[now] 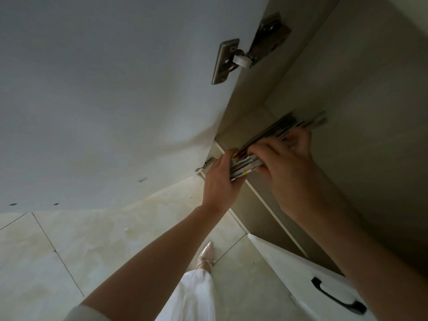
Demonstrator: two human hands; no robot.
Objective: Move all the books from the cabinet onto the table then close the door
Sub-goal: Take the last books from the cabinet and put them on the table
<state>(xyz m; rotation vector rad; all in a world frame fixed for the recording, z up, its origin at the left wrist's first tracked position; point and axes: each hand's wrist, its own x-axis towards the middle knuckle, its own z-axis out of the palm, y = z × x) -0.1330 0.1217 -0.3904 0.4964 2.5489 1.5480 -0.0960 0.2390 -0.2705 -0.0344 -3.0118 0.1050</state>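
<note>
1. A stack of thin books [266,147] is shown inside the open cabinet [361,93], at its front edge.
2. The stack is grasped by the left hand [218,179] and the right hand [289,167], fingers curled around it.
3. The door [104,100], swung open, is carried on a metal hinge [245,49].

I see a stack of thin books with white and colourful spines [245,164] lying inside the beige cabinet compartment [361,107], at about three o'clock in my view. The stack leans, its far end fanning out toward two o'clock. The white cabinet door [104,100] stands wide open, filling the upper left from nine to twelve o'clock, hung on a silver metal hinge [245,49].
</note>
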